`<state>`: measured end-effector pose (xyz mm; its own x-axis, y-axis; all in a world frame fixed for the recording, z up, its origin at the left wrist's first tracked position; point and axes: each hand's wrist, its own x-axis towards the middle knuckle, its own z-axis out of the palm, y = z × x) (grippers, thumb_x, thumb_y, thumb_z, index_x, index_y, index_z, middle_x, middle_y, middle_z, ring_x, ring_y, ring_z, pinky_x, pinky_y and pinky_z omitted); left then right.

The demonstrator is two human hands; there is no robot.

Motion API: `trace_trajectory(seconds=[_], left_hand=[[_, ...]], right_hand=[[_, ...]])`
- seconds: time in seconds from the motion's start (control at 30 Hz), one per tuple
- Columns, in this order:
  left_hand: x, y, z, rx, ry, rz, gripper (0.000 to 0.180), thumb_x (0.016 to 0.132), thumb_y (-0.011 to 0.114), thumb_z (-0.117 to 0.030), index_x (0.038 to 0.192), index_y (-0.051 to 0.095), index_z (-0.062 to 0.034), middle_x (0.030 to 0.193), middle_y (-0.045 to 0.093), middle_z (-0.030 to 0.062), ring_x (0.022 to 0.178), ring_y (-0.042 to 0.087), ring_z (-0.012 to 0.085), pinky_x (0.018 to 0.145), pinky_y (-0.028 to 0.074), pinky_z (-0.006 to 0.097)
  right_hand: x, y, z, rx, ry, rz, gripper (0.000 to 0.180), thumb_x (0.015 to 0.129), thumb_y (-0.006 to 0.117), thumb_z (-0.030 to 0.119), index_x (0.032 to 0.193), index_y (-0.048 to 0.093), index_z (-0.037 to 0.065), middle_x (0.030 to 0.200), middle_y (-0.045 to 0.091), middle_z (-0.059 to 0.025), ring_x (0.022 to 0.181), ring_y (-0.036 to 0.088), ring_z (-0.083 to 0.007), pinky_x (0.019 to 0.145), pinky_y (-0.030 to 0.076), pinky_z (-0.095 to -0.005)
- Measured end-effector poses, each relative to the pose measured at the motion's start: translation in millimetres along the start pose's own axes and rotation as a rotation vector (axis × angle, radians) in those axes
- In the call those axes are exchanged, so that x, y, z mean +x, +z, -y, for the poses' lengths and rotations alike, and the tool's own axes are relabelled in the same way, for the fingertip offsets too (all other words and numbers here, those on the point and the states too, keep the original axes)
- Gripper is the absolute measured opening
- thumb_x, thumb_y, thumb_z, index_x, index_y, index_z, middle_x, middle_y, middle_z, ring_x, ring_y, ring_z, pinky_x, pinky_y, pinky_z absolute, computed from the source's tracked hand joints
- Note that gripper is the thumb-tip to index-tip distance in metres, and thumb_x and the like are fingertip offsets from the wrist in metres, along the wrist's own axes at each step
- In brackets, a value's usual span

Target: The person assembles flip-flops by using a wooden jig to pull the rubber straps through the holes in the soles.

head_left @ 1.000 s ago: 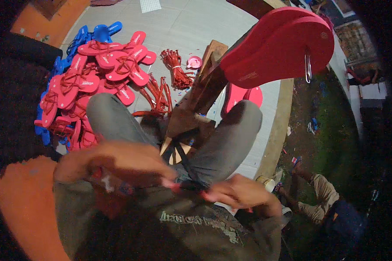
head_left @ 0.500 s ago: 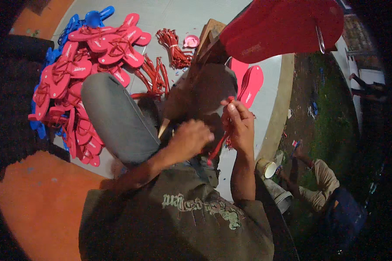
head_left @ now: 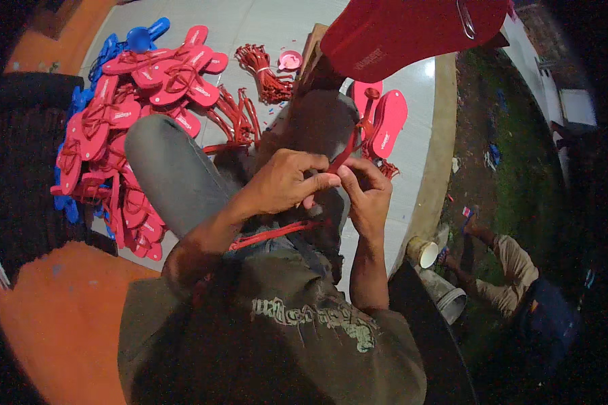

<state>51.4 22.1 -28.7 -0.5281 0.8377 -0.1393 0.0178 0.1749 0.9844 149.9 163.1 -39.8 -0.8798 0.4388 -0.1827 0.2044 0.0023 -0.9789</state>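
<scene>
Over my lap, my left hand [head_left: 287,179] and my right hand [head_left: 368,196] meet, both closed in a pinch on a red flip-flop strap [head_left: 346,152]. The strap runs upward from between my fingertips, its upper end beside two pink-red soles [head_left: 388,125] on the floor. My fingers partly hide its lower portion. A second red strap [head_left: 273,235] lies across my lap, below my left hand. Large in the upper right is a dark red sole [head_left: 412,40] with a shiny metal piece [head_left: 466,20] at its far end.
Left of my knee lies a heap of pink-red flip-flops [head_left: 111,111], with blue flip-flops [head_left: 108,50] behind. A tied bundle of red straps [head_left: 270,75], loose straps [head_left: 236,118] and a pink cup [head_left: 290,61] lie ahead. At right are a bucket [head_left: 425,253] and another person [head_left: 517,266].
My left hand has moved right and up to meet my right hand, which has come slightly lower. Both now grip the strap. The dark red sole sits slightly higher and further left in view.
</scene>
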Motion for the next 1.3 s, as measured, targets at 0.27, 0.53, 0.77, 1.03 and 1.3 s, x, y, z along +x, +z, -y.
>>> trace_trajectory(seconds=[0.27, 0.53, 0.77, 1.03, 1.3], left_hand=[[4, -10, 3, -0.282, -0.210, 0.107, 0.027, 0.086, 0.054, -0.023, 0.083, 0.060, 0.0025, 0.057, 0.056, 0.0040, 0.044, 0.053, 0.0088, 0.040, 0.041, 0.022], [12, -20, 17, 0.006, -0.148, -0.061, 0.029, 0.085, 0.054, -0.028, 0.080, 0.059, 0.0000, 0.051, 0.052, 0.0023, 0.039, 0.048, 0.0071, 0.035, 0.036, 0.023], [19, -28, 29, -0.384, -0.258, -0.035, 0.028, 0.084, 0.055, -0.027, 0.076, 0.055, -0.0007, 0.049, 0.048, -0.0007, 0.032, 0.037, 0.0048, 0.031, 0.027, 0.021], [18, -25, 36, -0.499, -0.231, -0.014, 0.026, 0.085, 0.054, -0.027, 0.078, 0.054, -0.0024, 0.052, 0.048, -0.0020, 0.031, 0.036, 0.0030, 0.029, 0.024, 0.018], [19, -22, 38, -0.581, -0.254, 0.008, 0.025, 0.086, 0.053, -0.027, 0.078, 0.054, -0.0029, 0.054, 0.049, -0.0011, 0.030, 0.034, 0.0032, 0.029, 0.022, 0.018]], right_hand=[[24, 6, -16, 0.054, -0.070, 0.151, 0.028, 0.080, 0.060, 0.012, 0.105, 0.054, 0.000, 0.085, 0.060, -0.0058, 0.079, 0.056, -0.0104, 0.073, 0.045, -0.0246], [32, -1, -24, 0.419, 0.168, 0.240, 0.019, 0.085, 0.055, 0.019, 0.094, 0.052, 0.003, 0.075, 0.057, -0.0026, 0.057, 0.048, -0.0066, 0.051, 0.035, -0.0192], [29, -2, -47, 0.924, 0.258, 0.385, 0.022, 0.087, 0.052, 0.021, 0.100, 0.050, 0.004, 0.075, 0.051, -0.0014, 0.059, 0.042, -0.0054, 0.051, 0.035, -0.0161], [29, 10, -55, 1.139, 0.289, 0.412, 0.023, 0.089, 0.049, 0.019, 0.106, 0.049, 0.003, 0.082, 0.054, -0.0037, 0.060, 0.046, -0.0063, 0.053, 0.041, -0.0168], [29, 12, -56, 1.116, 0.285, 0.353, 0.023, 0.087, 0.051, 0.017, 0.105, 0.051, 0.002, 0.083, 0.056, -0.0041, 0.059, 0.048, -0.0065, 0.052, 0.041, -0.0164]])
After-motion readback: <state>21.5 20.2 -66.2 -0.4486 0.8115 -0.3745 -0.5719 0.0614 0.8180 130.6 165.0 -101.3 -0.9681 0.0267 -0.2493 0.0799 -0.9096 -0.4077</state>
